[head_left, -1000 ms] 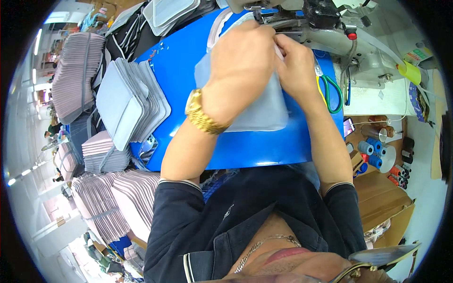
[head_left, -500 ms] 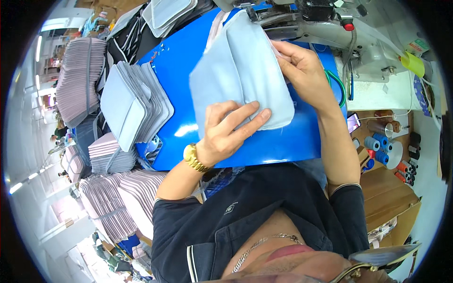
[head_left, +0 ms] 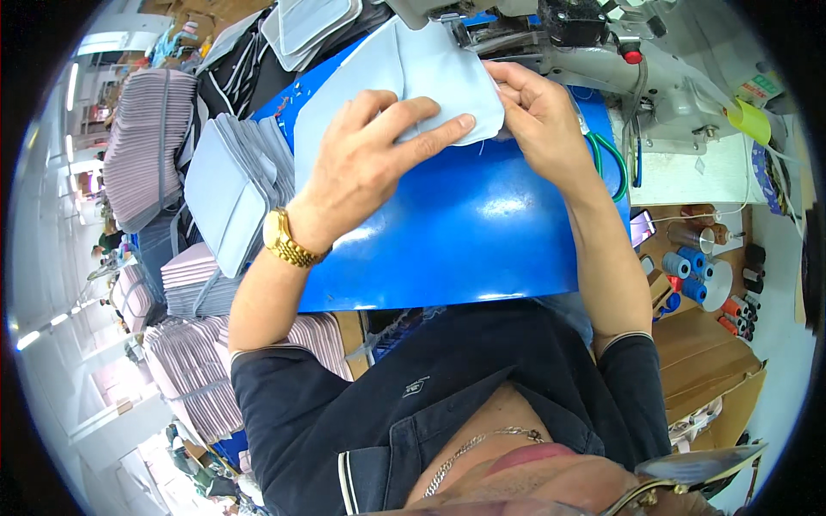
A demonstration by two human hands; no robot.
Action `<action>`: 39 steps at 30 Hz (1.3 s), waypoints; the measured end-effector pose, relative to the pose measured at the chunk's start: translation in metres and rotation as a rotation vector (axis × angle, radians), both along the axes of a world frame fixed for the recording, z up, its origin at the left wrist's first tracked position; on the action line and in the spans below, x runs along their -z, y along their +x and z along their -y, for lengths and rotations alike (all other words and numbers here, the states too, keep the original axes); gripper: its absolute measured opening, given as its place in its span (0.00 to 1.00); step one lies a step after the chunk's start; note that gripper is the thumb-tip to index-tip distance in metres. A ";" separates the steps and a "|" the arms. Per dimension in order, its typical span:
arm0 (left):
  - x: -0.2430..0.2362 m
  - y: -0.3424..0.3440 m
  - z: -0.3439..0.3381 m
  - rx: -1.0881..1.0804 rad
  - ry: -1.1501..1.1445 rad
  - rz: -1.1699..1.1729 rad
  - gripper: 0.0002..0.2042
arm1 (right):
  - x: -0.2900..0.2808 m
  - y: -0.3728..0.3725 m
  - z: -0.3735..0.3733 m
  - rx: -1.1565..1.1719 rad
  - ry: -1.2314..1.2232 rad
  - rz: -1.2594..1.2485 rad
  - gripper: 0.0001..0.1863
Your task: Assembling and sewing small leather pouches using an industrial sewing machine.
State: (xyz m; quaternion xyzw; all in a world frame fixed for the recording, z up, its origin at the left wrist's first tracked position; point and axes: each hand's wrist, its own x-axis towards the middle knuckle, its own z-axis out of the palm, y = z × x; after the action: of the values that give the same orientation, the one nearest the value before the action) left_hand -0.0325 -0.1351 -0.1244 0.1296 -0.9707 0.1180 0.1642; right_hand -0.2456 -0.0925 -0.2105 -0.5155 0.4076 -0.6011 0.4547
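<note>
A pale blue-grey fabric panel [head_left: 443,73] with a seam across it lies on the blue work surface [head_left: 456,224], its far end under the head of a sewing machine [head_left: 568,26]. My left hand [head_left: 370,150], with a gold watch at the wrist, rests on the panel with fingers spread flat. At the panel's right edge, my right hand [head_left: 538,107] pinches the fabric between thumb and fingers. The far edge at the machine's needle area is partly hidden.
To the left stand a stack of matching panels [head_left: 228,198] and tied bundles of pinkish pieces [head_left: 151,142]. Green-handled scissors [head_left: 611,163] lie right of my right hand. Thread spools [head_left: 693,262] and a phone [head_left: 642,228] sit at the right.
The panel has moved away from me and to the left, further under the machine head. My left hand has moved up and left with it; my right hand has shifted slightly up and left.
</note>
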 end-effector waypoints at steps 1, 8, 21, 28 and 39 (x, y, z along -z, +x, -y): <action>-0.001 -0.001 0.004 0.008 0.013 0.011 0.28 | 0.000 0.000 0.000 -0.003 -0.009 -0.017 0.15; -0.003 -0.009 0.032 -0.008 -0.058 0.066 0.32 | -0.006 -0.001 -0.001 -0.054 0.044 0.000 0.16; -0.001 -0.037 0.012 -0.275 -0.146 0.086 0.24 | -0.007 0.001 0.002 0.018 0.063 -0.028 0.15; -0.006 -0.058 -0.012 -0.395 0.020 0.022 0.21 | -0.002 0.002 0.003 0.030 0.037 0.005 0.15; -0.004 -0.080 -0.034 -0.319 0.115 -0.220 0.16 | 0.014 -0.012 0.005 -0.128 0.036 0.141 0.17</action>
State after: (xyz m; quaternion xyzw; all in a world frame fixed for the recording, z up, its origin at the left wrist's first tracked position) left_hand -0.1128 -0.1014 -0.1206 0.3029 -0.9192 0.0719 0.2410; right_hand -0.2576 -0.0973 -0.2246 -0.4886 0.3515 -0.5981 0.5292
